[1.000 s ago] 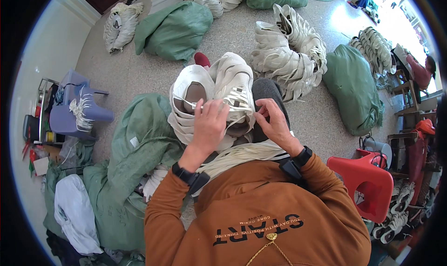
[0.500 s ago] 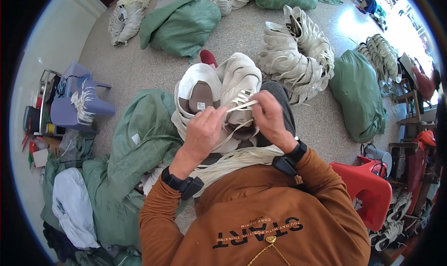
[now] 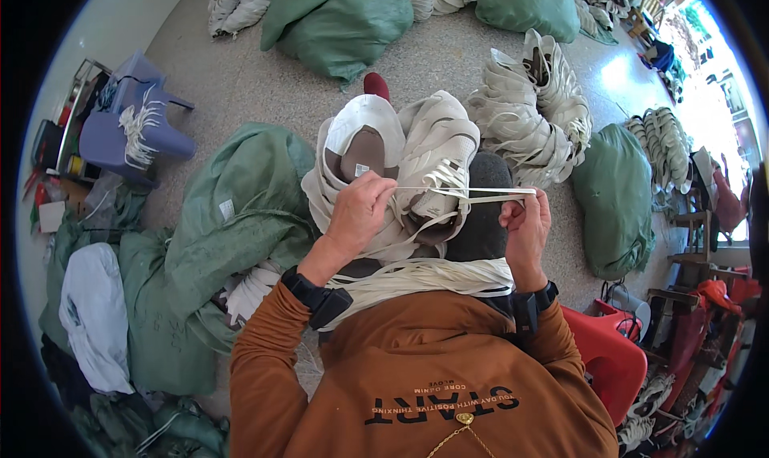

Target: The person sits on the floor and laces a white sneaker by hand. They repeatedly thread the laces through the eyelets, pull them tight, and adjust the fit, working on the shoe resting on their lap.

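A cream shoelace (image 3: 489,192) runs taut sideways over the front of a pale sneaker (image 3: 440,141) that rests in a stack by my lap. My right hand (image 3: 527,232) pinches a loop of it out to the right, past the sneaker. On the left, my left hand (image 3: 360,211) is closed on a thin stretch of the same lace, close to the open collar of another sneaker (image 3: 343,129). That one shows a brown insole (image 3: 363,152). Across my lap lies a bundle of loose cream laces (image 3: 416,280).
Green sacks (image 3: 240,193) are heaped at my left, beside a purple stool (image 3: 132,137) with white laces on it. More nested sneakers (image 3: 525,109) stand on the floor ahead to the right, near another green sack (image 3: 613,201). A red stool (image 3: 609,358) is at my right.
My right hand has moved right and down, drawing the shoelace out taut. My left hand has stayed near the sneaker's left side. The whole view has shifted slightly.
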`<state>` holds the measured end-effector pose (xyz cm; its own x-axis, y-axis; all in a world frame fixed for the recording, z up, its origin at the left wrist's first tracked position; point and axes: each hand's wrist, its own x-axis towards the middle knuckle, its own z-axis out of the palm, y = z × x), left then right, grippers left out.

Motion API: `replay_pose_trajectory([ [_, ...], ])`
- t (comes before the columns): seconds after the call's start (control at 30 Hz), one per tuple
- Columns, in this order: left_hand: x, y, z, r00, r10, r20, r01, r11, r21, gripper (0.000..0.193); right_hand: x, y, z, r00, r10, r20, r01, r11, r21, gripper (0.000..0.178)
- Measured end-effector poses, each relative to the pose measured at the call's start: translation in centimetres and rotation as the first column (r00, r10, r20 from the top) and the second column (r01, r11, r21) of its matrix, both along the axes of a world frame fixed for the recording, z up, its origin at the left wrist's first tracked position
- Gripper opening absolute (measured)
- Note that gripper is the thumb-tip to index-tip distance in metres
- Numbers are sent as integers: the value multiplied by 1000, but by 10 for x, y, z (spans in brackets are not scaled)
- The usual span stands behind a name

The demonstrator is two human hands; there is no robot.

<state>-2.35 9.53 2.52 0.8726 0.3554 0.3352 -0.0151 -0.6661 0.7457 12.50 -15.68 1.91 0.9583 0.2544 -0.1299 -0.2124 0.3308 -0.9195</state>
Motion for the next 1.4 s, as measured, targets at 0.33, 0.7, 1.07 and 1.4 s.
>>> replay_pose_trajectory([
  [0.33, 22, -8, -15, 994, -30, -103, -33, 830, -556, 9, 7, -32, -5, 954, 188, 233, -68, 895, -442, 17],
  [0.7, 26, -18, -9, 999, 22, -36, -29, 976, -216, 8, -34, 8, 19, 719, 605, 342, -319, 725, -611, 15],
  [1.07, 14, -43, -18, 991, 59, 123, -84, 974, 210, 16, -36, 78, 11, 461, 735, 498, 22, 551, -834, 11],
  [1.4, 8, -41, -21, 983, 112, 142, -130, 985, 118, 13, -28, 19, 31, 439, 833, 338, -28, 388, -921, 10],
])
